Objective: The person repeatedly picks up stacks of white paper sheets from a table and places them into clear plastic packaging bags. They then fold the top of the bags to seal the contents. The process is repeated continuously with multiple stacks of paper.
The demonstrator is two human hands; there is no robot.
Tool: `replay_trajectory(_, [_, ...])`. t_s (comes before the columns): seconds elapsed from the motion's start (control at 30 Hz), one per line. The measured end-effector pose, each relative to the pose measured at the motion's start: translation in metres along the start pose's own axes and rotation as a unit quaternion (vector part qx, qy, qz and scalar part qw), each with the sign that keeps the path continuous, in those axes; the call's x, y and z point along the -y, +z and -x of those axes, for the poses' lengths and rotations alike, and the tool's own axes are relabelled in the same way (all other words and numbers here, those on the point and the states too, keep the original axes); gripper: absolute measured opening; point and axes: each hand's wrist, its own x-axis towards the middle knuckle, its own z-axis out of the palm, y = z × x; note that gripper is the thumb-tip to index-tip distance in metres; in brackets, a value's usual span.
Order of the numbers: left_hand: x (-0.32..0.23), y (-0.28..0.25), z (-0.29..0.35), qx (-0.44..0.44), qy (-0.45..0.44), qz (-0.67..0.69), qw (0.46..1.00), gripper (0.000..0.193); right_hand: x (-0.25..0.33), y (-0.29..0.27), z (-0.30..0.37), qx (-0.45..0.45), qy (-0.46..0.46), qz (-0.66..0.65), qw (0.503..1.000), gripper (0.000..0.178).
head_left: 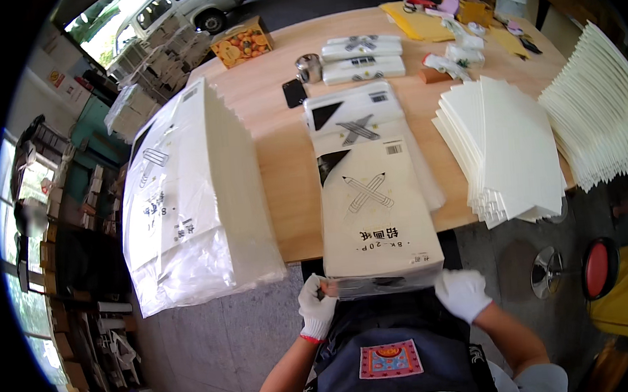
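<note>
A pack of drawing paper [377, 213] with crossed pencils printed on it lies in front of me in a clear plastic bag, its near end jutting past the table edge. My left hand [317, 309], in a white knit glove, pinches the near left corner of the plastic bag [386, 284]. At the near right corner my gloved right hand [463, 295] is closed on the same bag's edge; its fingertips are partly hidden. Under the pack's far end lie flat printed plastic bags [355, 109].
A tall stack of bagged paper packs [183, 198] stands left on the wooden table [283, 176]. Fanned white sheets [503, 146] and a curved paper stack [599, 103] are at right. Farther back lie a phone [294, 93], a metal tin [309, 68], rolled bags [363, 69] and a fruit-printed box [243, 42].
</note>
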Motion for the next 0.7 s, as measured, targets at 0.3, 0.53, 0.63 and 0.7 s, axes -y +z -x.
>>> replay_trajectory(0.3, [0.007,-0.019,-0.022,-0.113,0.034,-0.108,0.987,0.023,-0.021,0.080,-0.075,0.087,0.241,-0.633,0.730,0.037])
replay_trajectory(0.53, [0.069,-0.075,0.060,-0.112,-0.131,-0.115,0.978,0.017,0.031,0.098,-0.113,0.048,0.288,-0.809,0.510,0.032])
replay_trajectory(0.63, [0.005,-0.017,0.040,0.105,-0.254,0.065,0.959,0.026,0.042,0.097,-0.123,0.032,0.276,-0.802,0.529,0.038])
replay_trajectory(0.7, [-0.004,0.017,0.021,0.243,-0.304,0.216,0.895,0.065,0.046,0.119,-0.126,0.002,0.249,-0.751,0.612,0.041])
